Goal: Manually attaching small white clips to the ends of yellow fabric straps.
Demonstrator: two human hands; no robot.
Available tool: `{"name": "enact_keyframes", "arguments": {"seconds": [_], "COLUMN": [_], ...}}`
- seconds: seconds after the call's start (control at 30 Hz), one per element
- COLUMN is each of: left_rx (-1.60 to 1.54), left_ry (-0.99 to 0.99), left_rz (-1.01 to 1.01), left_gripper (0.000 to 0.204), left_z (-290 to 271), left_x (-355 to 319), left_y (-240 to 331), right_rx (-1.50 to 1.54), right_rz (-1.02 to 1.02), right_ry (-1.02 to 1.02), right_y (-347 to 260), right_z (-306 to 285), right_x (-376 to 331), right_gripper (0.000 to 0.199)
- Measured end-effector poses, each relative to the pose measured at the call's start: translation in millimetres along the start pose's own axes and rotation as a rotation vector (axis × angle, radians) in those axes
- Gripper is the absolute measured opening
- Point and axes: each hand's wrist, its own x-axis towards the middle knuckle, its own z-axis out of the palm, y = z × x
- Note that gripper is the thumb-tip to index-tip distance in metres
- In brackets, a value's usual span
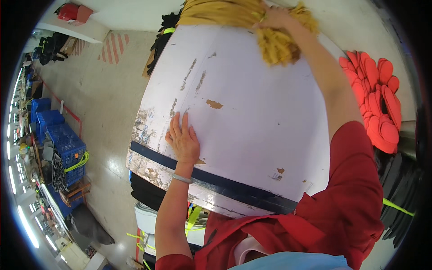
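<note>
My left hand [183, 143] lies flat with its fingers stretched out on a worn white board [252, 126], just beyond a dark strip [225, 182] that runs across the near side. At the far edge my right hand [274, 19] is closed on a bunch of mustard-yellow cut pieces, probably fabric [279, 49], whose ends hang down over the board. Some of its fingers are hidden by the pieces. To the left of that hand, a stack of long mustard-yellow pieces [216, 12] lies across the far end of the board.
Red-orange rounded pieces [375, 99] are piled at the right, above dark stacked pieces [396, 198]. Black bundles [164, 36] sit past the board's far left edge. Blue crates [67, 139] stand on the floor at the left. Tied stacks [146, 220] lie below the board's near edge.
</note>
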Motion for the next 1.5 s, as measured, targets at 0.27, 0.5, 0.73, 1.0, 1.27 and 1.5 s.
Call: {"name": "enact_keyframes", "arguments": {"seconds": [0.27,0.5,0.73,1.0,1.27,1.5], "left_rx": [-0.027,-0.688,-0.801,-0.787,-0.533,0.012], "left_ry": [0.064,0.141,-0.441,-0.374,-0.352,-0.868], "left_rz": [0.034,-0.04,0.022,0.323,0.893,0.773], "left_gripper": [0.044,0.044,0.016,0.036,0.068,0.083], "left_z": [2.4,28.7,-40.4,-117.8,-65.4,-51.0], "left_x": [-8.5,-76.3,-172.4,-106.0,-37.4,-26.6], "left_y": [-0.2,46.2,62.3,55.2,149.6,165.9], "right_rx": [0.196,0.304,0.354,0.387,2.343,2.996], "right_rz": [-0.007,-0.048,-0.176,-0.27,0.56,0.763], "right_ry": [0.089,0.08,-0.021,0.153,-0.497,-0.262], "right_y": [-88.5,-165.8,-147.7,-155.8,-233.6,-245.0], "right_z": [41.4,55.5,64.6,52.0,130.0,152.0], "right_x": [-172.2,-374.3,-477.1,-525.2,-572.7,-542.2], "right_gripper": [0.109,0.107,0.102,0.089,0.043,0.031]}}
